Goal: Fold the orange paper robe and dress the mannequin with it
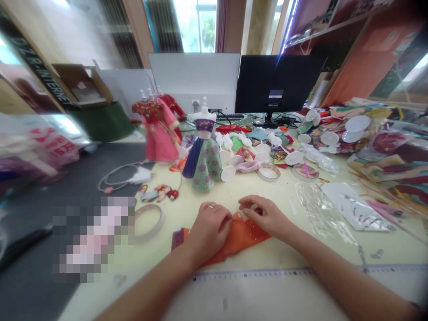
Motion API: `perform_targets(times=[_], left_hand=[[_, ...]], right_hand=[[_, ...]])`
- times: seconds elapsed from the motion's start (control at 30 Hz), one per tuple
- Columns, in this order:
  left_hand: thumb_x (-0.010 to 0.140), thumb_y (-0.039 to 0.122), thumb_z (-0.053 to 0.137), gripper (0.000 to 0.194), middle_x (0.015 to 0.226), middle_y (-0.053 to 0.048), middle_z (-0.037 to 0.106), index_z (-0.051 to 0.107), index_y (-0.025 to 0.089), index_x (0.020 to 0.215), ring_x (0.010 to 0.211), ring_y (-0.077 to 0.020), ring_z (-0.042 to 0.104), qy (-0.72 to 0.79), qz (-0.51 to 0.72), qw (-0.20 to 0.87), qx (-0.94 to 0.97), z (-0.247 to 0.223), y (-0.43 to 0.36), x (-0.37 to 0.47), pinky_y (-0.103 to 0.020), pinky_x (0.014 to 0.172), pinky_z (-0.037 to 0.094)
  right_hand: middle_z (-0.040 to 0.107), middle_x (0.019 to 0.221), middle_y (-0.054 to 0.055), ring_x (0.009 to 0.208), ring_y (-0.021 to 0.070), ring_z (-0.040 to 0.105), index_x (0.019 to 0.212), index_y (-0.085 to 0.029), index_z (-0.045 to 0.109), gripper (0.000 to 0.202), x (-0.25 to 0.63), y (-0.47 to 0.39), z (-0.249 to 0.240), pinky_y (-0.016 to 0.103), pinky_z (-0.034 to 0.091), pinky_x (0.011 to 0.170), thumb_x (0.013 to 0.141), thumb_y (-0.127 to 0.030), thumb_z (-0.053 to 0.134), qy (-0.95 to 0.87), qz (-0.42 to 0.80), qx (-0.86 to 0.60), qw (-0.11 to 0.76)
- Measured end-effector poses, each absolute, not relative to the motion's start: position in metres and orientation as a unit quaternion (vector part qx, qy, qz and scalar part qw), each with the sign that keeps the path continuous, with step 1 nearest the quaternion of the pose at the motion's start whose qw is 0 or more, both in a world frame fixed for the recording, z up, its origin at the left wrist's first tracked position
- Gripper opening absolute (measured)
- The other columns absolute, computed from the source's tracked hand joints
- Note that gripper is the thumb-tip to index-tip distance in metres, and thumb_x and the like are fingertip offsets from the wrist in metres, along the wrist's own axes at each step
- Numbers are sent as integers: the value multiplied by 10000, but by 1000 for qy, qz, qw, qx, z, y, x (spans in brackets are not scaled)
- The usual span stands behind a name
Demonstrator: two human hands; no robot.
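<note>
A piece of orange cloth [245, 236] with small white dots lies on the table under both hands, and a purple patterned strip [177, 238] shows at its left end. My left hand [211, 227], a ring on one finger, is closed on the cloth with its fingers curled. Close by on the right, my right hand [267, 216] has thumb and fingers bent together at the cloth's upper edge. A small white bit shows between the hands; what the right fingertips pinch is too small to make out. Beyond them stands a doll-size dress form [203, 156] in a purple and green dress.
A long ruler [254, 273] crosses the table in front. Tape rolls [147, 223] [268, 172], a white cable [117, 174] and clear plastic bags [317, 209] lie around. Pink and red dresses [160, 138], cloth scraps, white discs and two monitors [277, 84] stand behind.
</note>
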State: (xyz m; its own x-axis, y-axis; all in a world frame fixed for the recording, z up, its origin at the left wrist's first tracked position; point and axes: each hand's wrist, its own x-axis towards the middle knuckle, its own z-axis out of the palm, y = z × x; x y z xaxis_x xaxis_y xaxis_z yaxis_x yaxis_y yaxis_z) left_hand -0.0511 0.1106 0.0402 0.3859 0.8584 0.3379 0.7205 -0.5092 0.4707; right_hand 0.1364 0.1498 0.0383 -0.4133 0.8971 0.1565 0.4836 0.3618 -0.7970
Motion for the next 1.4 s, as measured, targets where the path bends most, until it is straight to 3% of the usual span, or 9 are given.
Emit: perform_targets(times=[0.17, 0.37, 0.53, 0.77, 0.9, 1.0, 1.13, 1.4], left_hand=[[783, 114, 440, 131, 755, -16, 605, 550, 187, 785, 762, -158, 515, 467, 306, 155, 815, 39, 110, -50, -351, 819, 373], [767, 117, 440, 149, 768, -6, 613, 558, 206, 781, 795, -163, 536, 474, 320, 218, 791, 39, 108, -49, -350, 814, 406], [742, 187, 527, 241, 908, -29, 625, 559, 215, 979, 867, -176, 544, 503, 315, 304, 745, 42, 108, -45, -321, 785, 439], [767, 181, 481, 104, 725, 1, 620, 580, 181, 736, 704, -130, 555, 508, 315, 363, 715, 46, 109, -36, -257, 687, 442], [758, 182, 487, 98, 676, 7, 595, 577, 163, 725, 641, -111, 535, 520, 325, 413, 673, 50, 109, -36, -224, 616, 431], [760, 210, 498, 101, 683, 0, 590, 575, 148, 742, 644, -107, 534, 524, 336, 450, 640, 52, 109, -37, -214, 605, 431], [753, 209, 504, 102, 694, -4, 593, 581, 144, 739, 658, -107, 533, 527, 333, 446, 642, 52, 108, -36, -208, 611, 429], [720, 166, 508, 73, 661, 7, 590, 567, 156, 680, 642, -108, 528, 528, 330, 382, 683, 49, 108, -35, -211, 611, 419]], right_hand=[[640, 854, 21, 782, 157, 589, 999, -188, 545, 218, 140, 147, 40, 270, 446, 670, 787, -220, 510, -738, 452, -403, 299], [594, 752, 0, 705, 137, 563, 929, -184, 547, 162, 138, 144, 37, 249, 433, 628, 769, -212, 535, -724, 460, -396, 329], [568, 746, -9, 695, 124, 547, 946, -189, 525, 176, 138, 139, 36, 233, 427, 624, 771, -174, 517, -726, 456, -378, 350], [567, 758, -4, 703, 129, 542, 967, -194, 498, 187, 136, 133, 36, 246, 430, 647, 782, -169, 518, -739, 450, -363, 345], [581, 801, 6, 743, 137, 545, 962, -190, 514, 182, 137, 133, 40, 259, 428, 682, 784, -156, 504, -749, 441, -363, 334], [589, 826, 14, 789, 152, 533, 835, -182, 558, 106, 137, 133, 41, 279, 413, 722, 755, -127, 514, -777, 408, -361, 315], [570, 758, 10, 750, 153, 511, 726, -176, 547, 65, 136, 133, 40, 289, 397, 709, 745, -126, 511, -786, 382, -360, 327], [551, 713, 4, 712, 149, 493, 692, -178, 531, 74, 134, 131, 38, 287, 384, 682, 728, -118, 509, -793, 369, -360, 326]])
